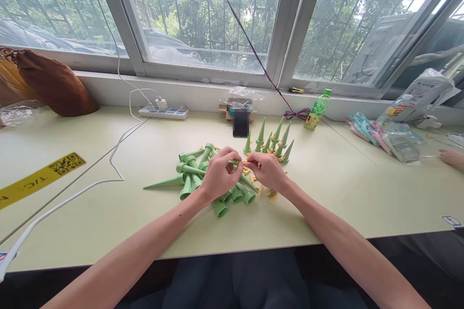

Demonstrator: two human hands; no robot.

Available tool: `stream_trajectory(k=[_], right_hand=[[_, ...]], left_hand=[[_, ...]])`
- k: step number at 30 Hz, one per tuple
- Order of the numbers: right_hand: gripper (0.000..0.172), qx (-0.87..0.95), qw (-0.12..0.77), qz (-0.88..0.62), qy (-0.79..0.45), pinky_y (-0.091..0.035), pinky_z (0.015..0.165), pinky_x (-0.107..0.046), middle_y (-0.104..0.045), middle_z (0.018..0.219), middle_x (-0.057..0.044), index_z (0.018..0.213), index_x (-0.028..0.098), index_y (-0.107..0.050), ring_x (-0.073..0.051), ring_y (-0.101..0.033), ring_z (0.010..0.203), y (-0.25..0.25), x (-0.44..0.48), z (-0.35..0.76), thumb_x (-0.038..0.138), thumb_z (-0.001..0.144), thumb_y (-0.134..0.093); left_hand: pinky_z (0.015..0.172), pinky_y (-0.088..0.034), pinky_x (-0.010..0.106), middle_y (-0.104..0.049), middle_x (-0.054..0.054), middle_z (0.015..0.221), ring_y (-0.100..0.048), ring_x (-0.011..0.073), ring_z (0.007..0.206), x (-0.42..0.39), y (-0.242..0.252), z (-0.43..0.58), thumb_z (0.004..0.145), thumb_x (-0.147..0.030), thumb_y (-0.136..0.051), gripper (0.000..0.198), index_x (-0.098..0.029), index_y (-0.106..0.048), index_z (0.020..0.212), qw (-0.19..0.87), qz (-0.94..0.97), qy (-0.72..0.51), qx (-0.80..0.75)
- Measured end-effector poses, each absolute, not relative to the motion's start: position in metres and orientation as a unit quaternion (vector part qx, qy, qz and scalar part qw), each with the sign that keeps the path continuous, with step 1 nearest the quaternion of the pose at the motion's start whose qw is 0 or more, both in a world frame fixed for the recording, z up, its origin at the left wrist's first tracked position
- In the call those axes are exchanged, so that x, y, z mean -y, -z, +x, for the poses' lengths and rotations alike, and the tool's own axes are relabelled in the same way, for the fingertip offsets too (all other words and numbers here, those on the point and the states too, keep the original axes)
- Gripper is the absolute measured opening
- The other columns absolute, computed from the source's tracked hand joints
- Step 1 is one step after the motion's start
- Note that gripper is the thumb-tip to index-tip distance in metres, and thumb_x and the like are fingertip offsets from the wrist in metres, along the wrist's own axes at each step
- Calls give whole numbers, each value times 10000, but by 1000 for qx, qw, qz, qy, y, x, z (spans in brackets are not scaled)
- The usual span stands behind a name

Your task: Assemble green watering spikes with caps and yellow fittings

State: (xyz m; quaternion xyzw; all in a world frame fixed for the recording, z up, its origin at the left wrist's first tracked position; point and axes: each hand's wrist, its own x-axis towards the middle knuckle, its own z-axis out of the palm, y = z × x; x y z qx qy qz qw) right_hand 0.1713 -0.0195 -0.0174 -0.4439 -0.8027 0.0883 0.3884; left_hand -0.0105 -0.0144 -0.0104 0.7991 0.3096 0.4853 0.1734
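Note:
Close together above the pile, my two hands meet fingertip to fingertip. My left hand (222,174) is closed around a green plastic watering spike (233,161), mostly hidden by the fingers. With its fingers pinched, my right hand (267,169) grips a small yellow plastic valve (244,161) at the spike's end; whether the two are joined I cannot tell. Under and left of my left hand lies a heap of green spikes (190,169) with ribbed, hollow caps. Behind my right hand several spikes (277,131) stand upright with yellow pieces on them. Loose yellow valves (272,196) lie beside my right wrist.
A phone (241,123) leans on a small box at the back. Right of it stands a green drink bottle (318,110). A power strip (164,113) with a white cable (119,166) lies left. Bagged items (387,135) and another person's hand (452,157) are far right.

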Motion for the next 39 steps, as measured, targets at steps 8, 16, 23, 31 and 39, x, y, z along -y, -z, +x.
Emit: stream_trajectory(k=[8, 16, 23, 31, 39], right_hand=[[233, 804, 389, -440, -91, -321, 553, -244, -575, 632, 2, 707, 200, -534, -120, -416, 545, 18, 21, 170, 293, 920, -552], [208, 808, 387, -437, -85, -317, 556, -238, -576, 639, 2, 717, 202, -533, -120, -421, 549, 19, 20, 171, 265, 914, -557], [209, 805, 391, -440, -77, -308, 552, -235, -568, 627, 13, 722, 193, -545, -111, -420, 548, 21, 17, 174, 261, 920, -560], [199, 803, 402, -432, -83, -313, 554, -238, -556, 637, 19, 728, 189, -545, -108, -414, 557, 21, 15, 174, 252, 916, -561], [207, 803, 405, -431, -74, -313, 550, -238, -559, 639, 15, 719, 191, -537, -110, -411, 555, 21, 16, 175, 256, 914, -563]], left_hand=[[516, -501, 217, -599, 25, 893, -554, 88, 617, 14, 11, -12, 828, -161, -582, 59, -191, -632, 815, 173, 803, -485, -300], [529, -498, 208, -588, 17, 899, -552, 88, 644, 13, 11, -13, 819, -139, -576, 66, -190, -611, 797, 179, 811, -471, -297], [524, -483, 208, -564, 18, 923, -513, 80, 626, 13, 7, -15, 767, -80, -556, 150, -190, -599, 859, 204, 828, -439, -284], [492, -450, 192, -556, 30, 913, -557, 117, 728, 10, 9, -16, 773, -49, -509, 179, -187, -588, 856, 226, 824, -433, -287], [499, -450, 186, -565, 43, 906, -561, 134, 771, 7, 9, -18, 829, -70, -492, 157, -189, -589, 858, 231, 828, -432, -273]])
